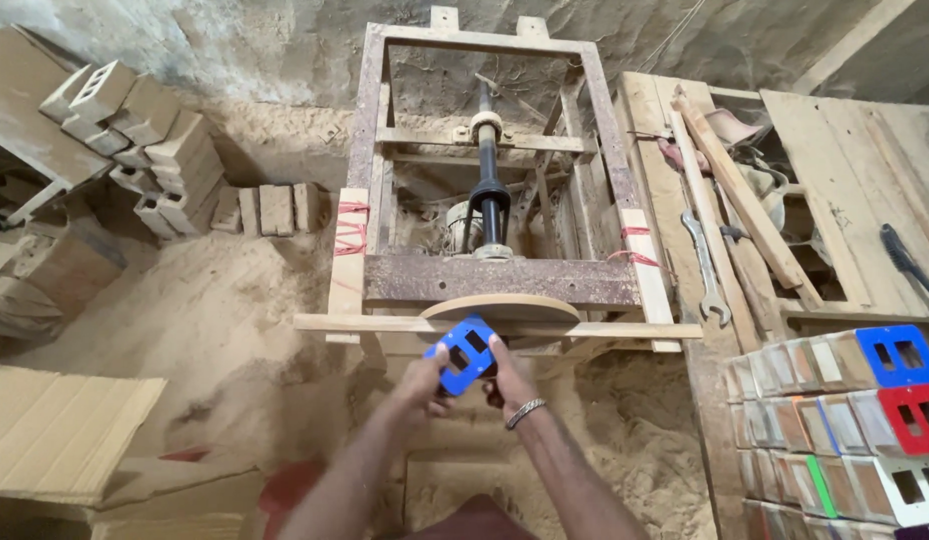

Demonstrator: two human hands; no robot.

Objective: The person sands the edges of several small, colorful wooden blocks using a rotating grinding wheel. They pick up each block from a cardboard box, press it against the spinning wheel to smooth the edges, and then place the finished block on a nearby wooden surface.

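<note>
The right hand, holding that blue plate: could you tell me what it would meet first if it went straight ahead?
Probably the round wooden disc, just beyond the right hand and blue plate; depth is unclear.

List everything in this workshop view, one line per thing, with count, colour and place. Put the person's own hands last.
blue plate: one, blue with rectangular cut-outs, held in both hands at the disc's edge
disc: one, tan, round, flat at the front of the frame
frame: one, weathered wood and rusty metal, centre
shaft: one, black, upright inside the frame
wrench: one, grey metal, on the bench to the right
stacked plates: many, mostly tan with blue, red, white and green faces, lower right
wooden blocks: many, pale brown, piled upper left
sawdust: tan, covering the floor
cardboard: one sheet, brown, lower left
bracelet: one, silver, right wrist
left hand: gripping the plate
right hand: gripping the plate
</note>
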